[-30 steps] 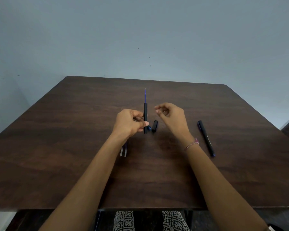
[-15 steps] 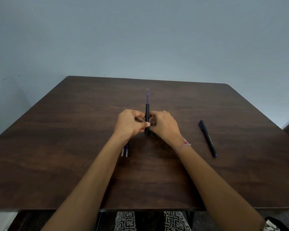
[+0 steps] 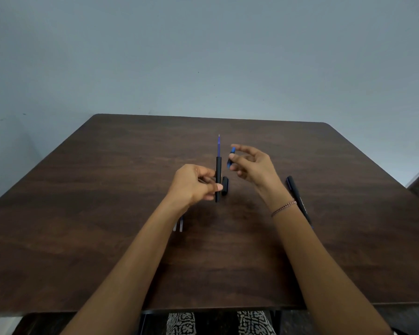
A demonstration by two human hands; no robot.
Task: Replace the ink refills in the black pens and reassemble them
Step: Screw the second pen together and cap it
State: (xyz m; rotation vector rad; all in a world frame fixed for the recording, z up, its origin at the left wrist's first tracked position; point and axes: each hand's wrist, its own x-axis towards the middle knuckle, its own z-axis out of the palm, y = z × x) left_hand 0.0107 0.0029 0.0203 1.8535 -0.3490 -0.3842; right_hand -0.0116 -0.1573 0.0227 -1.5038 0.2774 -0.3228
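My left hand (image 3: 195, 186) grips a black pen barrel (image 3: 218, 176) upright, with a blue refill (image 3: 219, 147) sticking out of its top. My right hand (image 3: 250, 165) is raised just to the right of the barrel and pinches a small blue pen tip piece (image 3: 231, 157) between thumb and fingers. A black pen cap (image 3: 225, 185) lies on the dark wooden table (image 3: 107, 201) beside the barrel's base. A second, whole black pen (image 3: 298, 198) lies to the right, partly hidden behind my right wrist.
Two loose refills (image 3: 178, 226) lie on the table, mostly hidden under my left forearm. A pale blue wall stands behind the table's far edge. Patterned fabric on my lap shows below the near edge.
My right hand came in to the base of the barrel, picked up the blue tip piece there, and has lifted it up and to the right. The left hand kept the barrel upright.
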